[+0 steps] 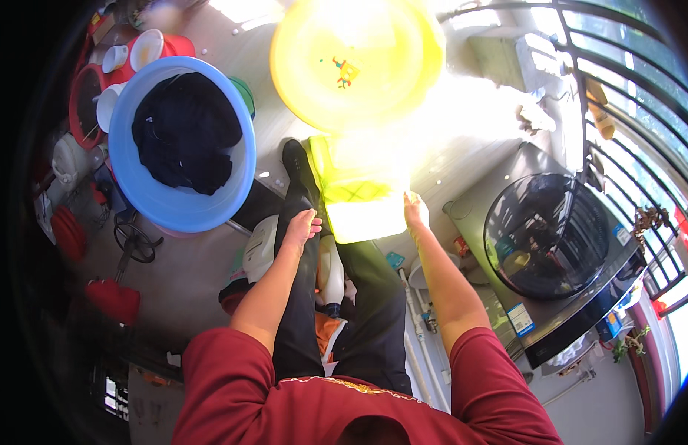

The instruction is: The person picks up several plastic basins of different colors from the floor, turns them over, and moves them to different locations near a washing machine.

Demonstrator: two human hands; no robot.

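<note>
A yellow-green plastic piece with a criss-cross pattern (359, 194), perhaps a washboard, stands between my legs in front of me; glare washes out much of it. My right hand (416, 211) grips its right edge. My left hand (302, 227) is closed, fingers curled in, a little left of that piece and apart from it; anything inside the fingers is hidden. Beyond stands a yellow basin (307, 81) with a small cartoon print. To the left, a blue basin (244, 167) holds dark cloth (184, 133).
At right stands a washing machine with a round dark lid (548, 233), beside a barred window (640, 81). White pipes (422, 341) run low near my right leg. A white bottle (331, 274) is between my legs. Red basins (84, 104) and tubs crowd the far left.
</note>
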